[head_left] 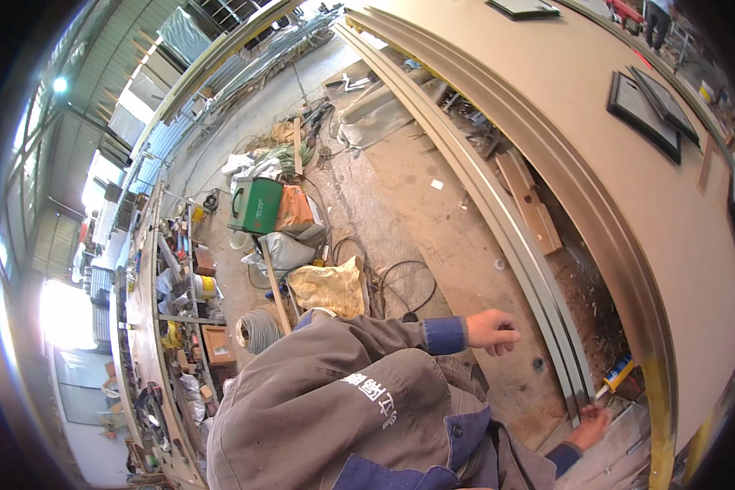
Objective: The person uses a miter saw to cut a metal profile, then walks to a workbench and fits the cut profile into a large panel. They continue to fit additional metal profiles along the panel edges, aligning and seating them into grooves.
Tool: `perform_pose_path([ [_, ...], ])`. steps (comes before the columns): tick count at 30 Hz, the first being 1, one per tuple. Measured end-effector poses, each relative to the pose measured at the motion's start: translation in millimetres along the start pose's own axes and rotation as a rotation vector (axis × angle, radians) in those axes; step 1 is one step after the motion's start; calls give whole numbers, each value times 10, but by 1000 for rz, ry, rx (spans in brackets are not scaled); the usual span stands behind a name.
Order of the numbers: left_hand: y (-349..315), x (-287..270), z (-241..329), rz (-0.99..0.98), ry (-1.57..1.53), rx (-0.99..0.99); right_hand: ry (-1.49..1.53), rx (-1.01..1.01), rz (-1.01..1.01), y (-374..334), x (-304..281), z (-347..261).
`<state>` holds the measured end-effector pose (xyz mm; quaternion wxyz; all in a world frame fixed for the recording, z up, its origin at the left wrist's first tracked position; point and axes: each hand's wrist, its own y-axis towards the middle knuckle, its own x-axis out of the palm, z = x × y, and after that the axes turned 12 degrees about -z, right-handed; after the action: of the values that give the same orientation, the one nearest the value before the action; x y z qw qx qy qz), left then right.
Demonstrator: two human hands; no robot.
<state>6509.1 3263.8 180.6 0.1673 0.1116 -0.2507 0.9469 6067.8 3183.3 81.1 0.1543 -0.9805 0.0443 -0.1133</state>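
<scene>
My left hand (492, 331) hangs over the floor with its fingers loosely curled together, and nothing shows in it. Close by on its right run long grey metal strips (506, 224), side by side, reaching far ahead. At their near end my right hand (590, 426) is closed around the tip of the strips; its fingers are partly hidden. Just beyond that hand lies a yellow tube with a pale nozzle (618, 375).
A big beige panel-topped table (580, 106) with a brown metal edge stands to the right, bearing black frames (645, 117). On the floor ahead lie a green machine case (257, 206), a yellowish sack (328, 287), cables and a wire coil (260, 330). Cluttered shelves (189, 318) line the left.
</scene>
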Motion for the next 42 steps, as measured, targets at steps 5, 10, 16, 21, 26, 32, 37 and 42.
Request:
perform_pose_path([
  [5, -988, -989, -391, 56, -57, 28, -113, 200, -208, -867, 2066, 621],
  [10, -2102, -1833, -319, 234, -92, 139, -245, 244, -537, -1192, 3798, 1021],
  [16, -3081, -2676, -622, 510, -270, 262, -426, 282, -797, -972, 5222, 1226],
  [21, -3583, -3266, -957, 670, -471, 238, -467, 253, -886, -731, 6568, 1378],
  [26, -3919, -4230, -1218, 882, -635, 279, -391, 231, -1042, -611, 8087, 1547],
  [32, -4442, -5188, -1156, 1088, -647, 146, -438, 253, -1181, -465, 9598, 1755],
  [37, -4865, -5895, -1932, 1312, -804, 22, -415, 327, -1287, -563, 10924, 1824],
  [42, -5213, -6404, -2882, 1305, -399, -402, -422, 335, -1257, -502, 12011, 2202],
])
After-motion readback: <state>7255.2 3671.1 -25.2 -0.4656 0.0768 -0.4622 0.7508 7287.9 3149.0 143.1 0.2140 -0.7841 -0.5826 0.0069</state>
